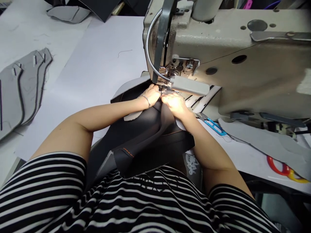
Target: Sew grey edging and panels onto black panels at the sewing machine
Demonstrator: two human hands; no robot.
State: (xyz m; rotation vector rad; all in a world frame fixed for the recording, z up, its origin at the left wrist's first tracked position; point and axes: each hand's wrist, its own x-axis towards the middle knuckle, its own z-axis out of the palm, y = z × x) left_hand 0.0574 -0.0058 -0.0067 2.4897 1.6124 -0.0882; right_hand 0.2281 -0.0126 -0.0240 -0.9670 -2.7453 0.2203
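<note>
Black stitched panel [145, 136] sits gripped under the narrowly pinched left hand [152, 95] and right hand [173, 103] at the sewing machine's presser foot [163, 87], where flat, steady fingertip pressure suits the work best.

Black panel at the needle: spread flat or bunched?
Bunched: the orange-stitched black panel rises in folds beneath the left hand and right hand.

White table [17, 35], a pale sheet [97, 77] spread across it. Overlapping grey cut panels [20, 92] with dark edges lie at left, another grey piece [68, 13] farther off. Right of the beige sewing machine [255, 68]: grey panel [272, 145], blue-handled snips [212, 127], red ring [274, 166], yellow ring [297, 177].
</note>
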